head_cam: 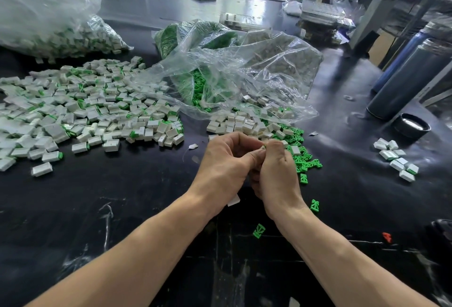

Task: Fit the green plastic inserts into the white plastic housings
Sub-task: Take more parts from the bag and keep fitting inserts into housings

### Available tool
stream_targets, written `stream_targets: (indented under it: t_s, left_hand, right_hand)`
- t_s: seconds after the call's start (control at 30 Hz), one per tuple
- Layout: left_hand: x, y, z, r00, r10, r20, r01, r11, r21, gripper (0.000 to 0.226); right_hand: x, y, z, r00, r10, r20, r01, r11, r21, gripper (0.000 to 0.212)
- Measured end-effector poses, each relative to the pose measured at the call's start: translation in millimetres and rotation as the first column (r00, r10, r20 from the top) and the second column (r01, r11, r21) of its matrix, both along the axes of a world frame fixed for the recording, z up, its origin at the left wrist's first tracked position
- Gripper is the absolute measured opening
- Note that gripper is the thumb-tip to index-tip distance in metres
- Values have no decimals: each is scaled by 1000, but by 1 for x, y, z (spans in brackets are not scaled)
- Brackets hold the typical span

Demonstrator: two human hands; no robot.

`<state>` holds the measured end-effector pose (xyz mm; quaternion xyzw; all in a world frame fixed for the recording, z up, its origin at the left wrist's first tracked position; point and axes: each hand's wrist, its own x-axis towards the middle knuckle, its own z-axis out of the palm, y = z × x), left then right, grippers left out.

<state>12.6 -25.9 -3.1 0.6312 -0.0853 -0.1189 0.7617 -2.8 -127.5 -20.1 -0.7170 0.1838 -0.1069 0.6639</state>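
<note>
My left hand point(226, 162) and my right hand point(276, 172) meet over the black table, fingers curled together around a small part point(263, 147) pinched between them; only a sliver of it shows. A white housing point(234, 201) peeks out under my left wrist. Just beyond my hands lies a heap of empty white housings point(244, 124) mixed with loose green inserts point(304, 161). To the left spreads a wide pile of housings with green inserts in them point(97, 108). Single green inserts point(258, 231) lie near my right forearm.
An open clear bag point(244, 67) holds green inserts and housings behind the heap. A second full bag point(49, 25) sits far left. Two dark flasks point(411, 79) and a round cap point(412, 127) stand right, with a few housings point(397, 160) and a red piece point(387, 237).
</note>
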Motion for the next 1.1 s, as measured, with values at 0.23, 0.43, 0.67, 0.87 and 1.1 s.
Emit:
stream_targets:
  t_s: [0.23, 0.43, 0.67, 0.87, 1.1]
  left_hand:
    - [-1, 0, 1, 1000, -7, 4, 7, 1000, -5, 13]
    - [-2, -1, 1, 1000, -1, 13, 2, 1000, -10, 7]
    - [-4, -3, 2, 1000, -2, 21, 3, 1000, -31, 5]
    - [-1, -2, 2, 1000, 1, 25, -1, 1000, -6, 4]
    - [9, 12, 3, 988, 66, 137, -80, 992, 97, 8]
  right_hand:
    - [1, -1, -2, 1000, -13, 6, 13, 1000, -22, 50]
    - [2, 1, -4, 999, -29, 43, 29, 1000, -8, 50]
    - [2, 1, -5, 997, -47, 58, 47, 999, 4, 53]
    - [0, 0, -1, 999, -29, 44, 25, 996, 86, 46]
    - [-1, -16, 6, 980, 78, 184, -69, 996, -58, 63]
